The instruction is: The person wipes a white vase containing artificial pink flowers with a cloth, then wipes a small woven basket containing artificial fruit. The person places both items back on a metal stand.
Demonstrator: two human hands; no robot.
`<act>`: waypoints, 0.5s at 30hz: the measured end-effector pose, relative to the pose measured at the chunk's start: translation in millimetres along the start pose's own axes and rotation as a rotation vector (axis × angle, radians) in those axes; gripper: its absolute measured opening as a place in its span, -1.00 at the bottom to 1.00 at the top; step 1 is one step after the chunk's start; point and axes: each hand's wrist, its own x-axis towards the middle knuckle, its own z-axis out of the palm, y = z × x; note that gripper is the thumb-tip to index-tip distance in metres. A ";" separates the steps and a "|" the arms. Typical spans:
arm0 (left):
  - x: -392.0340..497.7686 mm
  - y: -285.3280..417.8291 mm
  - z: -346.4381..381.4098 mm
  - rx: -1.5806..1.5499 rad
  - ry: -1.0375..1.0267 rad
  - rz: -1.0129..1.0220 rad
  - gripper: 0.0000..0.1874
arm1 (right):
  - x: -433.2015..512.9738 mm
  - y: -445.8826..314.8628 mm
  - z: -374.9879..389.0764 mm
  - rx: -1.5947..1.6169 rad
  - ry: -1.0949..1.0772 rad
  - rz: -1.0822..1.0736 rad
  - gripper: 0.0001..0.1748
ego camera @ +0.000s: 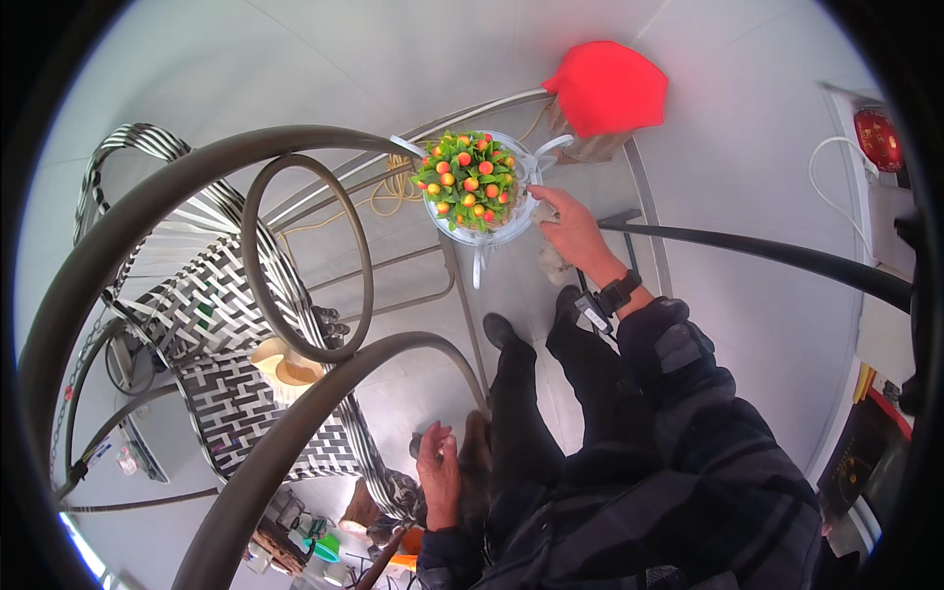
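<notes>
A small potted plant (472, 181) with green leaves and red-yellow fruits sits on a round, pale plant stand (527, 210) with curled arms. My right hand (575, 228) is at the stand's right rim, index finger stretched towards the pot. A crumpled whitish cloth (544, 214) is bunched under its fingers, and more pale material (554, 265) hangs below the hand. A dark watch-like band is on that wrist. My left hand (440, 472) hangs low beside my leg, with loosely bent fingers apart and nothing seen in them.
At left stands a black-and-white woven seat (273, 413) holding a cream hat-like item (287, 369). A curved brown metal tube frame (310, 376) arches close by. A red cloth (612, 88) covers something behind the stand. A black bar (752, 254) crosses at right. Yellow cord (394, 192) lies coiled.
</notes>
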 end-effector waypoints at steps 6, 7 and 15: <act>17.8 22.5 14.2 -0.053 -0.085 0.118 -0.53 | 48.4 -13.7 -8.1 -0.110 -0.175 -0.091 -0.08; 19.7 25.4 16.2 -0.036 -0.103 0.144 -0.51 | 56.3 -13.9 -13.7 -0.136 -0.217 -0.063 -0.09; 50.9 55.2 14.6 0.043 -0.211 0.233 -0.45 | 70.4 -32.8 -48.9 -0.163 -0.402 0.106 -0.20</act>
